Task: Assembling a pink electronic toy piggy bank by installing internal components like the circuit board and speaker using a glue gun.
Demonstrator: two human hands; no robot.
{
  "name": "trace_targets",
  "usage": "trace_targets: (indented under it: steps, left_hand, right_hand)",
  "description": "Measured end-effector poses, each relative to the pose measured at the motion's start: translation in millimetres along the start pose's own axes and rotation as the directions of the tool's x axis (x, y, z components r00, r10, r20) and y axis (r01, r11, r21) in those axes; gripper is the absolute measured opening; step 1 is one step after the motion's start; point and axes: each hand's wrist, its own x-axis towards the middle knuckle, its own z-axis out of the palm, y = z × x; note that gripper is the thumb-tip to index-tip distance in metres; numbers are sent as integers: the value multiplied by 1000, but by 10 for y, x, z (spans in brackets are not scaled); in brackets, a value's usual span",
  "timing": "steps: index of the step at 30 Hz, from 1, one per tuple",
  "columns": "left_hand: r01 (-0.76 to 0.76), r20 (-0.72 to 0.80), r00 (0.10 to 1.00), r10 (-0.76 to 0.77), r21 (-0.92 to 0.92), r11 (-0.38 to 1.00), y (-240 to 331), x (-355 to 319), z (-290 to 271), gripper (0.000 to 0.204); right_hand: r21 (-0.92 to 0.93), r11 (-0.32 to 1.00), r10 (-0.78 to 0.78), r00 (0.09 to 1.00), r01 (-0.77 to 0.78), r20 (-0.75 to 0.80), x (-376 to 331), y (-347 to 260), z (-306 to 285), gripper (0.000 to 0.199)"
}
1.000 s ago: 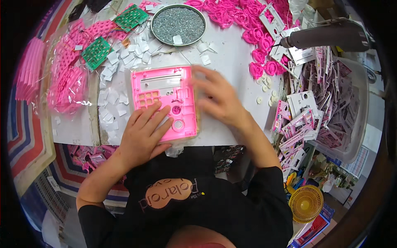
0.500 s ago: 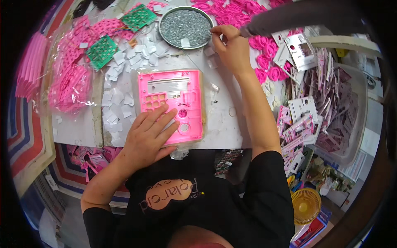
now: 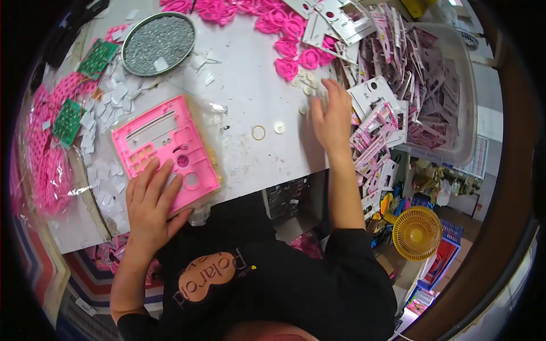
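Observation:
My left hand (image 3: 149,202) lies with its fingers spread over the lower part of a pink plastic casing (image 3: 196,156), which has a window slot, small square holes and round openings. The casing rests on a plastic-wrapped pad (image 3: 211,145) near the table's front edge. To the right, my right hand (image 3: 334,122) is raised with thumb and fingers apart, and I see nothing in it. Small white round discs (image 3: 307,90) lie just left of its fingertips, and printed white-and-pink cards (image 3: 372,96) are beside it. Another white disc (image 3: 278,128) and a thin ring (image 3: 259,133) lie mid-table.
A round dish of small metal screws (image 3: 159,42) stands at the far left. Green circuit boards (image 3: 68,122), pink keypads (image 3: 48,176) and white paper squares (image 3: 105,170) lie left. Pink ring parts (image 3: 287,48) are at the back. A clear bin (image 3: 469,113) and yellow basket (image 3: 417,233) stand right.
My right hand has left the rim of the screw dish and come over to the discs and cards. The view has swung right. My left hand remains on the casing.

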Motion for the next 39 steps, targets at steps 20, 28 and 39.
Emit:
trace_targets:
  steps: [20, 28, 39]
  left_hand:
    - [-39, -53, 998, 39, 13, 999, 4, 23, 48, 62]
    - [-14, -30, 999, 15, 25, 1000, 6, 10, 14, 62]
    - [-11, -36, 999, 12, 6, 1000, 15, 22, 33, 64]
  right_hand:
    - [19, 981, 190, 980, -191, 67, -148, -170, 648, 82]
    - [646, 762, -44, 999, 48, -23, -164, -551, 223, 46]
    - [-79, 996, 50, 972, -33, 228, 74, -234, 290, 42]
